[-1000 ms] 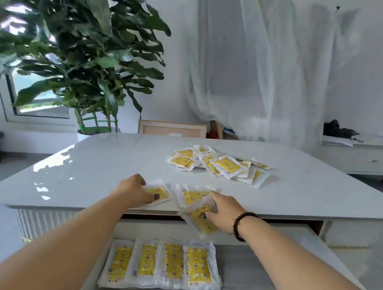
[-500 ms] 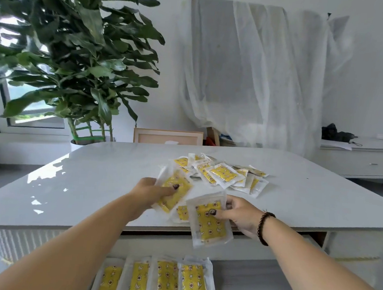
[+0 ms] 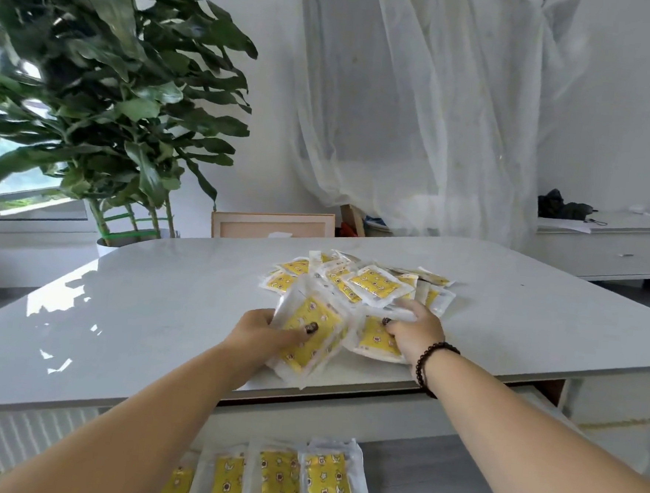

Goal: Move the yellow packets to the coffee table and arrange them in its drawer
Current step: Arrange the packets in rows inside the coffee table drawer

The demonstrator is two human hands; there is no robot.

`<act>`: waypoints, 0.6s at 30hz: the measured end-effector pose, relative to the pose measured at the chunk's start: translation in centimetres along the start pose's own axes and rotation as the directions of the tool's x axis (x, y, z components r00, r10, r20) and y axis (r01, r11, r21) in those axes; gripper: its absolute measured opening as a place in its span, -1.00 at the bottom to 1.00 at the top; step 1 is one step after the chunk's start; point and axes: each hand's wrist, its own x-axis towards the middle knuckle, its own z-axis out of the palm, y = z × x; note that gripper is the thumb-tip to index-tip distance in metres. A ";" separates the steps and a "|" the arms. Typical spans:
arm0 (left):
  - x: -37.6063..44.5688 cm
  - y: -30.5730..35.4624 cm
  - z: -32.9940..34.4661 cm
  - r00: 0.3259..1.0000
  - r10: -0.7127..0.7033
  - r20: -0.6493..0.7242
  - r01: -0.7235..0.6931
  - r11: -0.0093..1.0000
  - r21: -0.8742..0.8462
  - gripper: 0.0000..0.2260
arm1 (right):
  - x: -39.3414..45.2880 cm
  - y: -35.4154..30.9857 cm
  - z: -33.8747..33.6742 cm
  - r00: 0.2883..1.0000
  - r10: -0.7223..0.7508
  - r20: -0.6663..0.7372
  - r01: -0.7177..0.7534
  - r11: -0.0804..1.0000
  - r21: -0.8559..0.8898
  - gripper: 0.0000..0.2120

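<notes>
The left hand [image 3: 262, 328] grips one yellow packet [image 3: 309, 335], thumb curled on top, ready for the drawer [image 3: 434, 481]. The right hand [image 3: 413, 331] pinches a second packet [image 3: 376, 338] beside the loose pile [image 3: 363, 281] on the coffee table [image 3: 157, 311], probably to gather several together.

Both arms reach forward; left hand [image 3: 261, 332] and right hand [image 3: 415, 329] grip, fingers curled.

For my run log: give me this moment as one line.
left hand: grips packet | right hand: grips packet | drawer: four packets
</notes>
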 end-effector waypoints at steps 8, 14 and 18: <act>0.3 -0.8 -0.4 0.977 0.067 -0.202 -0.135 0.928 -0.346 -0.66 | -3.4 -1.9 5.1 0.969 -0.186 0.163 0.189 0.982 -0.003 -0.67; 1.7 -0.7 -0.3 0.974 0.178 -0.138 -0.156 0.975 0.159 -0.16 | -2.8 -1.2 7.5 0.964 -0.250 0.094 0.255 0.966 -0.042 -0.76; 2.2 -0.9 -0.4 0.961 0.220 -0.169 -0.198 0.970 0.140 -0.16 | -0.1 -1.5 6.1 0.952 -0.242 -0.186 0.233 0.970 -0.072 -0.74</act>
